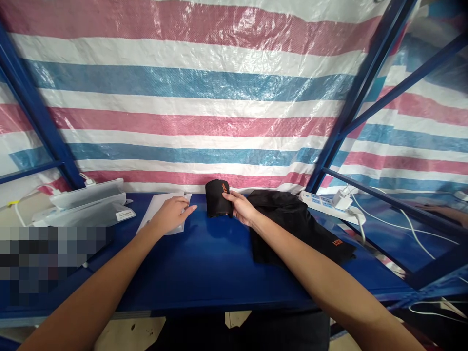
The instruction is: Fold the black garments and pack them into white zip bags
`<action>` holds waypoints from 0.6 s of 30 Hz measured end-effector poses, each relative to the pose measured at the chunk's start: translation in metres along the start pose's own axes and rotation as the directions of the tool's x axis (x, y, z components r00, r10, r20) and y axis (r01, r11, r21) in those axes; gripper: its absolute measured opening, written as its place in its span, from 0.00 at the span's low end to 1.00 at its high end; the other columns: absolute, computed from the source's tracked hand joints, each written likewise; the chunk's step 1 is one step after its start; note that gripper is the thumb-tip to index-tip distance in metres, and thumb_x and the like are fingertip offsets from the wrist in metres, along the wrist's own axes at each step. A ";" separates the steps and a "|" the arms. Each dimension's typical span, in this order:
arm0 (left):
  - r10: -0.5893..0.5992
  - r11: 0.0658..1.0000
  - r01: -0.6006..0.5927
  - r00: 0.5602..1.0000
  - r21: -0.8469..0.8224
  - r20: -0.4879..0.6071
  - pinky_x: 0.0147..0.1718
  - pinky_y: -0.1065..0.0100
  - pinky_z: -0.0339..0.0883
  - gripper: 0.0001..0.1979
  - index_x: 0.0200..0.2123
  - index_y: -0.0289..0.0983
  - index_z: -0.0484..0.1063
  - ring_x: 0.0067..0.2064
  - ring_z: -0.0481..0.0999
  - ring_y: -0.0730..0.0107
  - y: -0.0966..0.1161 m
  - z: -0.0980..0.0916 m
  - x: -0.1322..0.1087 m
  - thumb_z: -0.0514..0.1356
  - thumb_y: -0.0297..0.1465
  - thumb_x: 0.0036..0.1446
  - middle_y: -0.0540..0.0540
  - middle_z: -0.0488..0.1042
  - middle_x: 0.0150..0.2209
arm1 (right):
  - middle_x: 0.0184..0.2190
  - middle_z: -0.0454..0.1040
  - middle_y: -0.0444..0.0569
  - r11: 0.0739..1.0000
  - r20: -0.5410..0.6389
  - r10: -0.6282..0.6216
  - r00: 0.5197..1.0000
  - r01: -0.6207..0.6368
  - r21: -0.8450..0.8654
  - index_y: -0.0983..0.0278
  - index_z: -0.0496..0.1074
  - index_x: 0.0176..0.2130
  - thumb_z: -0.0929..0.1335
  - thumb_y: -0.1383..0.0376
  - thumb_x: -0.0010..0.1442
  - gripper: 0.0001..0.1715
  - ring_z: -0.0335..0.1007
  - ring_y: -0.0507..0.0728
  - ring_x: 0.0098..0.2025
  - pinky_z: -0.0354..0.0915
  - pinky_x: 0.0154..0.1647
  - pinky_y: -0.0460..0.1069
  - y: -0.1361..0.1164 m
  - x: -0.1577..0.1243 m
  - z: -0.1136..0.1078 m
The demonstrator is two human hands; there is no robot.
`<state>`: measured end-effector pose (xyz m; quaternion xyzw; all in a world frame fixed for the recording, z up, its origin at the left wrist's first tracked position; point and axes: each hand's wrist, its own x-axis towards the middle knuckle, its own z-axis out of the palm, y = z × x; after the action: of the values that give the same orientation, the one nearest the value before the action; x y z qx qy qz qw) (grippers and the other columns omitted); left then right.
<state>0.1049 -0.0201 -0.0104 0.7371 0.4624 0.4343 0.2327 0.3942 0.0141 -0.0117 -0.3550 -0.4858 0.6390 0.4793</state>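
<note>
My right hand (241, 207) grips a small folded black cloth piece with orange lettering (217, 197), standing near the back of the blue table (204, 268). My left hand (171, 214) lies on a stack of clear plastic bags (157, 209), fingers stretched forward and apart. A pile of black fabric with an orange mark (292, 229) lies under and to the right of my right forearm.
A white machine (87, 202) sits at the back left. A white power strip with a plug and cables (331, 202) lies at the back right. A striped tarpaulin (204, 97) hangs behind, held by blue frame bars (351, 102). A blurred patch covers the left side.
</note>
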 end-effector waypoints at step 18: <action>-0.319 0.898 0.357 0.931 -0.258 0.177 0.64 0.49 0.70 0.42 0.69 0.45 0.71 0.71 0.70 0.41 0.027 -0.002 -0.002 0.74 0.53 0.56 0.35 0.70 0.71 | 0.50 0.83 0.54 0.338 0.528 -0.450 0.720 0.685 -0.646 0.60 0.80 0.54 0.77 0.48 0.65 0.25 0.80 0.63 0.51 0.76 0.51 0.56 -0.021 -0.036 0.014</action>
<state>0.1156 -0.0346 0.0103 0.6309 0.4997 0.4001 0.4384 0.3971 -0.0226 0.0117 -0.2524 -0.8700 0.1722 0.3871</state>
